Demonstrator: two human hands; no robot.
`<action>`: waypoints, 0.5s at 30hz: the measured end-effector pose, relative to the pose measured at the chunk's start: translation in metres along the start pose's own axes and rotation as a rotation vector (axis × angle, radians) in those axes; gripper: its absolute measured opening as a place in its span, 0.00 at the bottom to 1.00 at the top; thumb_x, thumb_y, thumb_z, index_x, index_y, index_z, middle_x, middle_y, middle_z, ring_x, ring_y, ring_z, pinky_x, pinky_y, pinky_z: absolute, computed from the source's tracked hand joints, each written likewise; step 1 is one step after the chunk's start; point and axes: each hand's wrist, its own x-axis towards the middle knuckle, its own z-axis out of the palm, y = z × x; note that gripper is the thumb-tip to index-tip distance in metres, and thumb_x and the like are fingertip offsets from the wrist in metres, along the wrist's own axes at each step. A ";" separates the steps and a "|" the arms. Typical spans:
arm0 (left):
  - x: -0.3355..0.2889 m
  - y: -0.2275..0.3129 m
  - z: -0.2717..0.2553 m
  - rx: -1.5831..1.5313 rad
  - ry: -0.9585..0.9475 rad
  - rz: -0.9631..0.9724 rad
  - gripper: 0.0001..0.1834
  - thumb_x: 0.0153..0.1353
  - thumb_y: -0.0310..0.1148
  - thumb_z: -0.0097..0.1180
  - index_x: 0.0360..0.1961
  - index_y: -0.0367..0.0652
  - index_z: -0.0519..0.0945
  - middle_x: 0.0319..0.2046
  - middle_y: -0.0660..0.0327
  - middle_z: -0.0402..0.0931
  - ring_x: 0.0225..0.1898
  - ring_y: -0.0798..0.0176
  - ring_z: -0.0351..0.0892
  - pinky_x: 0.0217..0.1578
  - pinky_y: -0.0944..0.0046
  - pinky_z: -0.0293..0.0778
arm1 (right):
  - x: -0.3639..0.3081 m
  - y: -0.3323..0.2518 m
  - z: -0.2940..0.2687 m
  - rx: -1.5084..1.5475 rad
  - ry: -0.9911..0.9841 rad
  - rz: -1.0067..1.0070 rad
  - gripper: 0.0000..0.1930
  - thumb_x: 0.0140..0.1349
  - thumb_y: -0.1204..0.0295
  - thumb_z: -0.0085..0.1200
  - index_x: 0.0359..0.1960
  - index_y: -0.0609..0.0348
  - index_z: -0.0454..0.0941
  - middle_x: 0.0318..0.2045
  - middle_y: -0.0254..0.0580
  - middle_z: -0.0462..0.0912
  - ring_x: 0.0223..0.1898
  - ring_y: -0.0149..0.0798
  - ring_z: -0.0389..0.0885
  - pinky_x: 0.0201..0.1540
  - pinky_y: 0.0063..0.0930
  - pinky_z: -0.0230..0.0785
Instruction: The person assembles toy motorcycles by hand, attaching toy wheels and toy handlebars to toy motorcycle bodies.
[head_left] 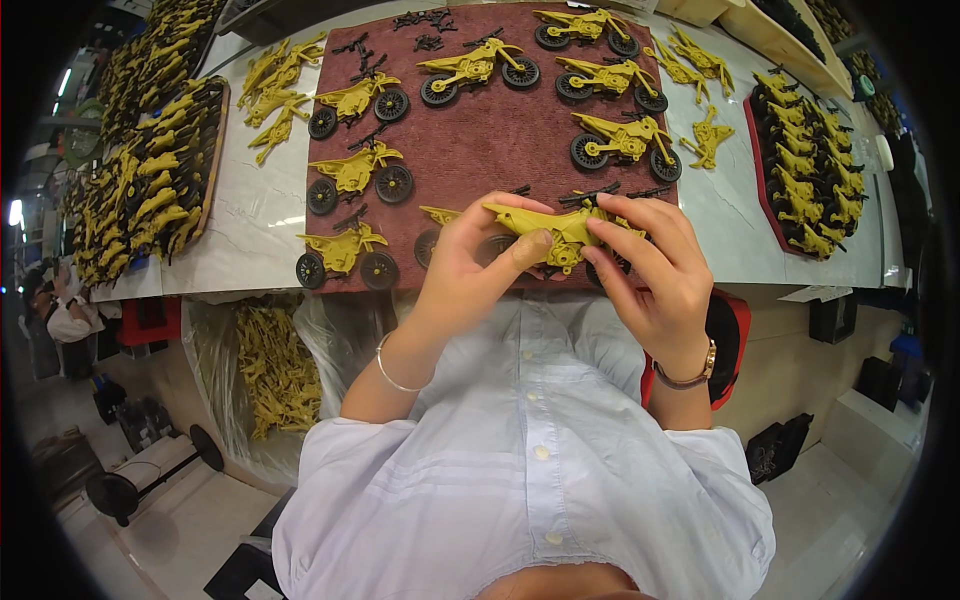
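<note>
Near the front edge of the red cloth, both my hands hold a yellow toy motorcycle body [560, 232]. My left hand [475, 262] grips its tail end between thumb and fingers. At the other end, my right hand [660, 268] pinches around the front, where a black handlebar [590, 196] shows. No wheels can be made out on the held body. Behind my hands, another toy motorcycle [437, 214] is partly hidden, with black wheels showing. To the left stands a toy motorcycle with two black wheels [342, 252].
More wheeled toy motorcycles [622, 140] line both sides of the red cloth [480, 135]. Loose black handlebars [428, 42] lie at its far edge. Yellow bodies [708, 138] rest on the white table [262, 190]. Full trays flank it; a plastic bag of yellow parts [278, 370] sits below left.
</note>
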 end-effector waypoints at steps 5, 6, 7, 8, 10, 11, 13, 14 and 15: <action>-0.001 -0.001 -0.002 0.087 -0.018 0.036 0.12 0.59 0.26 0.55 0.44 0.35 0.73 0.41 0.60 0.75 0.41 0.71 0.74 0.43 0.68 0.73 | -0.003 0.000 -0.005 0.069 0.050 0.100 0.20 0.42 0.76 0.66 0.40 0.62 0.77 0.43 0.46 0.76 0.41 0.42 0.76 0.41 0.29 0.69; -0.001 0.000 -0.002 0.138 -0.059 0.084 0.13 0.59 0.27 0.56 0.44 0.35 0.74 0.40 0.61 0.76 0.43 0.70 0.74 0.44 0.68 0.72 | -0.004 0.002 -0.004 0.203 0.111 0.193 0.23 0.42 0.75 0.67 0.43 0.62 0.74 0.44 0.45 0.75 0.43 0.41 0.75 0.42 0.29 0.69; -0.001 0.000 -0.003 0.188 -0.099 0.132 0.13 0.59 0.29 0.57 0.44 0.36 0.74 0.40 0.61 0.76 0.44 0.70 0.74 0.44 0.68 0.71 | -0.004 0.003 -0.003 0.338 0.171 0.285 0.26 0.43 0.74 0.67 0.46 0.63 0.72 0.45 0.44 0.74 0.45 0.39 0.75 0.42 0.28 0.68; -0.001 -0.001 -0.003 0.219 -0.113 0.158 0.13 0.58 0.28 0.57 0.44 0.36 0.74 0.39 0.61 0.76 0.42 0.69 0.75 0.44 0.68 0.71 | -0.002 0.002 -0.003 0.367 0.092 0.351 0.26 0.47 0.75 0.65 0.48 0.65 0.69 0.43 0.43 0.76 0.43 0.34 0.77 0.41 0.24 0.69; -0.002 -0.002 -0.004 0.239 -0.138 0.157 0.13 0.58 0.28 0.57 0.44 0.36 0.74 0.38 0.61 0.76 0.41 0.69 0.76 0.43 0.68 0.71 | -0.005 0.008 -0.008 0.646 -0.095 0.579 0.23 0.49 0.76 0.64 0.47 0.65 0.70 0.41 0.42 0.77 0.41 0.31 0.78 0.40 0.22 0.69; -0.002 -0.002 -0.005 0.260 -0.163 0.156 0.13 0.58 0.28 0.57 0.44 0.36 0.74 0.37 0.61 0.76 0.40 0.69 0.76 0.43 0.69 0.71 | -0.007 0.012 -0.009 0.923 -0.287 0.803 0.21 0.50 0.76 0.63 0.46 0.65 0.70 0.39 0.41 0.78 0.39 0.29 0.79 0.39 0.20 0.70; -0.003 0.001 -0.006 0.246 -0.178 0.138 0.13 0.58 0.28 0.57 0.44 0.36 0.74 0.37 0.60 0.76 0.39 0.70 0.76 0.40 0.69 0.72 | -0.013 0.019 -0.003 1.011 -0.266 0.779 0.19 0.52 0.78 0.63 0.45 0.66 0.70 0.36 0.40 0.79 0.35 0.27 0.80 0.39 0.17 0.71; -0.003 0.001 -0.006 0.234 -0.192 0.120 0.13 0.58 0.28 0.58 0.43 0.35 0.74 0.37 0.60 0.77 0.38 0.70 0.77 0.38 0.70 0.72 | -0.016 0.021 -0.002 1.064 -0.269 0.787 0.19 0.52 0.78 0.63 0.44 0.66 0.71 0.36 0.40 0.80 0.37 0.28 0.80 0.40 0.19 0.72; -0.002 0.001 -0.007 0.233 -0.191 0.120 0.13 0.58 0.28 0.58 0.43 0.35 0.74 0.37 0.60 0.77 0.38 0.70 0.77 0.38 0.70 0.72 | -0.017 0.022 -0.001 1.116 -0.272 0.796 0.18 0.51 0.78 0.63 0.43 0.66 0.71 0.37 0.41 0.80 0.38 0.29 0.80 0.41 0.20 0.72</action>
